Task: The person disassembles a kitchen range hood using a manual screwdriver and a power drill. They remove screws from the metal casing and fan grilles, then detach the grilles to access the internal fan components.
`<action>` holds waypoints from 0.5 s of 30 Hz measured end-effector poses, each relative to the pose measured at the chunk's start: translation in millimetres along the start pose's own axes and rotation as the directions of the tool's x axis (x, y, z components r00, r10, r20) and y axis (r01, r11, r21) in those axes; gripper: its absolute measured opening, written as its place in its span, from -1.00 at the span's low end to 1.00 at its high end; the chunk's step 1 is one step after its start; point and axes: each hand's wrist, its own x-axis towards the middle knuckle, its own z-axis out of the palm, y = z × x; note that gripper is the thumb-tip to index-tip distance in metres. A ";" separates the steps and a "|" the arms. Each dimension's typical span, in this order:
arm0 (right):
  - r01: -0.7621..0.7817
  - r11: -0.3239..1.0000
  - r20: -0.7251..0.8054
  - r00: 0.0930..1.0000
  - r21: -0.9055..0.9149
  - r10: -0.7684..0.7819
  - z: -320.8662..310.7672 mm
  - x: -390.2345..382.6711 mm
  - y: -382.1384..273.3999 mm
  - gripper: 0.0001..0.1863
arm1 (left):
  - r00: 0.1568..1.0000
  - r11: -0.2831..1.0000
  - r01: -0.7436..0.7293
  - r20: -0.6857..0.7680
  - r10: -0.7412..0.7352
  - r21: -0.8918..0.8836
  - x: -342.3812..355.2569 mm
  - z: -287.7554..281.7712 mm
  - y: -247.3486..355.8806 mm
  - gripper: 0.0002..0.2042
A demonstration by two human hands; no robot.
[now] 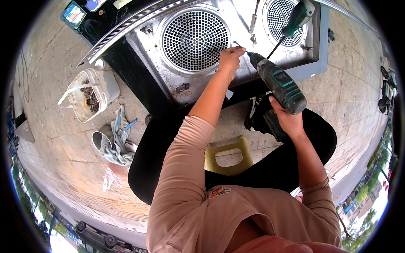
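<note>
My right hand (287, 116) is wrapped round the grip of a dark green and black cordless drill (282, 83), which points up and left. My left hand (230, 61) is closed, its fingertips by the drill's nose; whatever they pinch is too small to make out. A thin dark shaft shows just beyond those fingers. Both hands are over a grimy metal appliance panel (168, 86) with a large round perforated grille (195, 40) and a second perforated grille (278, 19) to its right. A screwdriver (300, 17) with a green and white handle slants above the second grille.
Left on the paving are a dirty white bucket (86, 95) and a grey cloth (121, 145) with blue-handled pliers (126, 125). A yellow stool (230, 156) shows between my legs. A long slotted metal strip (126, 26) crosses the panel's far side. A metal tool (253, 22) lies between the grilles.
</note>
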 end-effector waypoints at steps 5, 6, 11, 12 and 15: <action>0.060 0.987 -0.008 0.998 -0.151 -0.062 -3.7 7.4 -22.4 -0.79 | 0.950 0.950 -0.237 -0.156 0.271 0.205 16.4 -16.7 -14.0 -0.80; 0.048 0.989 0.000 0.999 -0.138 -0.049 -3.8 9.4 -22.7 -0.80 | 0.896 0.900 -0.326 -0.210 0.392 0.291 22.5 -24.2 -17.8 -0.79; 0.119 0.986 -0.008 0.993 -0.114 -0.121 -3.3 5.0 -24.2 -0.82 | 0.743 0.612 -0.402 -0.149 0.653 0.681 29.5 -39.6 -19.7 -0.85; 0.117 0.986 -0.009 0.993 -0.119 -0.119 -2.9 3.3 -24.1 -0.82 | 0.717 0.540 -0.408 -0.108 0.689 0.736 29.9 -40.5 -20.4 -0.86; 0.101 0.986 -0.016 0.994 -0.135 -0.104 -3.3 0.3 -19.1 -0.81 | 0.630 0.296 -0.416 0.038 0.776 0.860 26.1 -35.6 -19.2 -0.81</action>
